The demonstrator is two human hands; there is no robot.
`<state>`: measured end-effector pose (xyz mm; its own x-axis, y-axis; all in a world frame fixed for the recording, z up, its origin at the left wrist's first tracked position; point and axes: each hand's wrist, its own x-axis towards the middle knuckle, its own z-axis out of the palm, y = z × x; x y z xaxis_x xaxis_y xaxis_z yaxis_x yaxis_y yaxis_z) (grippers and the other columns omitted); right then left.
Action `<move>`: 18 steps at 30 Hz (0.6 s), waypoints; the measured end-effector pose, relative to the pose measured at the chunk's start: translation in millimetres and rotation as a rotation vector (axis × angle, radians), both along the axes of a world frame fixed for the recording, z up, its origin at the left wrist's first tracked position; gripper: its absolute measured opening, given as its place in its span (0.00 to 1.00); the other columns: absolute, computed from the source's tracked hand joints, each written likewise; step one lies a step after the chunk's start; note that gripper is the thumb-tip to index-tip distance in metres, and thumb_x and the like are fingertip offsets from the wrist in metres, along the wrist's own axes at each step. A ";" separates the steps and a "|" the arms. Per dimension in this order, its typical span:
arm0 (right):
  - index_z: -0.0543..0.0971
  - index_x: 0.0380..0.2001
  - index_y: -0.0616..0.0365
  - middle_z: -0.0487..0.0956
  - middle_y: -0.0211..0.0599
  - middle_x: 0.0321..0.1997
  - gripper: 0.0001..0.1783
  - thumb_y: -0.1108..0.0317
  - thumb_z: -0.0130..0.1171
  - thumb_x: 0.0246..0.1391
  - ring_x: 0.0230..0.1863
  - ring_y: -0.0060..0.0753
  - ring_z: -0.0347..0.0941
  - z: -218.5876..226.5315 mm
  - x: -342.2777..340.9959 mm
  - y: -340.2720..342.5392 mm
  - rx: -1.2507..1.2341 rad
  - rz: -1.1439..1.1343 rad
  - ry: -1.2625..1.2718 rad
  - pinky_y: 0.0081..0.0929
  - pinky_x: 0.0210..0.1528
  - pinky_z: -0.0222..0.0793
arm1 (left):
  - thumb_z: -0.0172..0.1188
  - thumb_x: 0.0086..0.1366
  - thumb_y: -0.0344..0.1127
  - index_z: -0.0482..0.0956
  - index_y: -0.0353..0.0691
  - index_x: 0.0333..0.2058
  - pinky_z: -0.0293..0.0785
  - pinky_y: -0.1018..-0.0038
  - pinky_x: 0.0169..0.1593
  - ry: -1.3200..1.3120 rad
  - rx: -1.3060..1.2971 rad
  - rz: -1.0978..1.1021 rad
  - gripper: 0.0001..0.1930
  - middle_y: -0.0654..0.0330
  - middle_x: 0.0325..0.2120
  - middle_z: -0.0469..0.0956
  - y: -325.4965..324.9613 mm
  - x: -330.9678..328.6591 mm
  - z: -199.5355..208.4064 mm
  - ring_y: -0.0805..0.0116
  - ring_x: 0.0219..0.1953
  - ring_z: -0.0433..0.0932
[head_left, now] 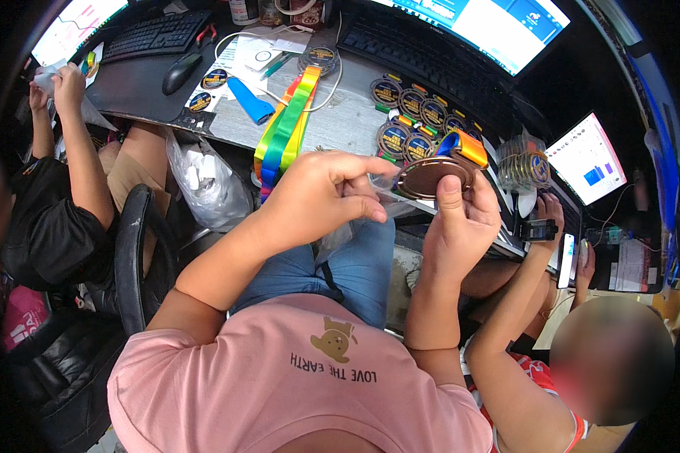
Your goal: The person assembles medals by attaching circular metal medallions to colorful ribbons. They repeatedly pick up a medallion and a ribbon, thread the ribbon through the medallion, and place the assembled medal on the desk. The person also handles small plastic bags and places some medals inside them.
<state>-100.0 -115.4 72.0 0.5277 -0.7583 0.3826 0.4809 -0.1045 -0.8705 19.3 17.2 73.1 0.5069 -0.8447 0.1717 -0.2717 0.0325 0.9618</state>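
Note:
A dark round medal with an orange and blue ribbon is pinched in my right hand, thumb on its plain brown face. Just left of it, my left hand has curled fingers, with index finger and thumb pointing toward the medal. Thin clear plastic shows between those fingers and the medal's edge, and seems held by them. More clear plastic hangs below the left hand, over my lap. Beyond, several similar medals lie in rows on the desk.
Another medal lies on the desk, its rainbow ribbon draping over the front edge. Near it are a blue strap, a cable and papers. Wrapped medals are stacked right. Co-workers sit on both sides; a white bag hangs left.

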 end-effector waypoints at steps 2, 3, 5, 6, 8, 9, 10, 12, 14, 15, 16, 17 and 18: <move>0.76 0.45 0.72 0.80 0.43 0.41 0.18 0.77 0.66 0.51 0.41 0.27 0.76 -2.6 2.1 1.2 -0.009 0.002 -0.009 0.23 0.47 0.72 | 0.71 0.47 0.22 0.80 0.35 0.45 0.69 0.85 0.30 0.060 -0.014 0.020 0.23 0.65 0.25 0.81 -1.5 1.7 -1.4 0.84 0.25 0.73; 0.76 0.45 0.72 0.80 0.43 0.41 0.18 0.77 0.66 0.51 0.41 0.27 0.76 -3.4 2.3 3.5 -0.012 -0.001 -0.007 0.23 0.47 0.72 | 0.71 0.47 0.22 0.81 0.35 0.45 0.69 0.85 0.30 0.058 -0.035 0.027 0.23 0.65 0.26 0.81 -1.7 1.3 -1.8 0.84 0.25 0.73; 0.76 0.45 0.71 0.80 0.43 0.41 0.18 0.78 0.65 0.51 0.41 0.27 0.76 -5.6 3.4 6.6 -0.033 -0.030 -0.004 0.23 0.48 0.71 | 0.71 0.47 0.23 0.80 0.35 0.45 0.70 0.84 0.31 0.040 -0.036 0.033 0.23 0.65 0.27 0.81 -1.4 0.7 -0.6 0.83 0.26 0.73; 0.76 0.45 0.71 0.80 0.42 0.41 0.18 0.78 0.65 0.51 0.41 0.27 0.76 -6.8 3.6 6.0 -0.038 -0.024 -0.019 0.23 0.48 0.71 | 0.72 0.47 0.24 0.80 0.34 0.45 0.70 0.84 0.32 0.024 -0.017 0.030 0.23 0.64 0.27 0.81 -1.0 0.6 2.7 0.83 0.26 0.73; 0.76 0.45 0.71 0.81 0.42 0.41 0.18 0.78 0.65 0.51 0.41 0.27 0.76 -8.6 4.7 4.3 -0.048 -0.011 -0.049 0.23 0.48 0.71 | 0.72 0.47 0.26 0.80 0.34 0.46 0.70 0.83 0.33 -0.062 0.017 0.026 0.23 0.64 0.28 0.81 -0.1 1.4 7.9 0.82 0.27 0.73; 0.77 0.45 0.71 0.80 0.42 0.41 0.18 0.78 0.65 0.51 0.41 0.27 0.76 -8.7 4.8 4.1 -0.041 0.013 -0.049 0.23 0.48 0.71 | 0.72 0.48 0.27 0.80 0.33 0.46 0.70 0.82 0.34 -0.132 0.031 0.024 0.24 0.63 0.28 0.81 0.9 3.0 9.7 0.81 0.28 0.74; 0.77 0.45 0.71 0.80 0.41 0.42 0.18 0.78 0.65 0.50 0.41 0.27 0.76 -8.7 5.0 3.8 -0.034 0.036 -0.048 0.23 0.48 0.71 | 0.73 0.48 0.29 0.80 0.33 0.46 0.71 0.82 0.35 -0.201 0.046 0.022 0.24 0.63 0.28 0.81 1.2 4.0 10.5 0.81 0.28 0.74; 0.77 0.45 0.70 0.80 0.40 0.42 0.18 0.78 0.65 0.50 0.42 0.27 0.76 -9.8 5.7 3.5 -0.048 0.058 -0.038 0.23 0.48 0.70 | 0.72 0.49 0.30 0.80 0.33 0.46 0.70 0.81 0.36 -0.214 -0.041 0.040 0.24 0.61 0.29 0.81 -0.7 3.3 7.6 0.80 0.30 0.75; 0.77 0.45 0.70 0.80 0.40 0.43 0.18 0.78 0.66 0.50 0.42 0.26 0.76 -14.1 7.1 4.0 -0.091 0.055 -0.019 0.22 0.49 0.70 | 0.72 0.50 0.30 0.80 0.34 0.47 0.71 0.81 0.37 -0.242 -0.109 0.054 0.23 0.59 0.32 0.82 -2.5 4.4 1.2 0.79 0.32 0.76; 0.80 0.42 0.65 0.77 0.39 0.45 0.17 0.77 0.68 0.47 0.47 0.27 0.72 -15.4 6.3 6.1 -0.024 0.048 0.038 0.25 0.53 0.66 | 0.71 0.51 0.30 0.80 0.34 0.47 0.71 0.81 0.37 -0.264 -0.133 0.058 0.23 0.59 0.33 0.82 -3.8 6.7 -3.3 0.79 0.33 0.76; 0.80 0.40 0.64 0.75 0.38 0.46 0.16 0.76 0.69 0.45 0.48 0.29 0.70 -18.1 6.7 4.4 -0.134 0.014 0.055 0.27 0.54 0.64 | 0.71 0.51 0.29 0.80 0.34 0.47 0.71 0.81 0.37 -0.287 -0.158 0.063 0.22 0.59 0.35 0.82 -4.7 8.0 -6.6 0.78 0.34 0.77; 0.81 0.39 0.62 0.73 0.38 0.47 0.16 0.75 0.70 0.44 0.50 0.30 0.68 -21.7 7.1 1.8 -0.244 -0.019 0.072 0.28 0.55 0.63 | 0.70 0.52 0.28 0.79 0.34 0.48 0.72 0.81 0.38 -0.183 -0.167 0.059 0.22 0.59 0.36 0.82 -4.7 6.9 -8.6 0.78 0.35 0.78; 0.82 0.37 0.61 0.71 0.38 0.48 0.15 0.74 0.71 0.42 0.52 0.31 0.67 -23.8 7.8 0.0 -0.353 -0.053 0.089 0.30 0.57 0.61 | 0.69 0.53 0.27 0.79 0.34 0.48 0.73 0.81 0.39 -0.080 -0.175 0.054 0.21 0.58 0.37 0.82 -4.7 4.8 -10.5 0.77 0.36 0.79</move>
<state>-92.3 -115.4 48.2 0.5337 -0.6149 0.5806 0.3911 -0.4292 -0.8141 24.1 12.5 62.6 0.5293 -0.7706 0.3550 -0.3530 0.1804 0.9181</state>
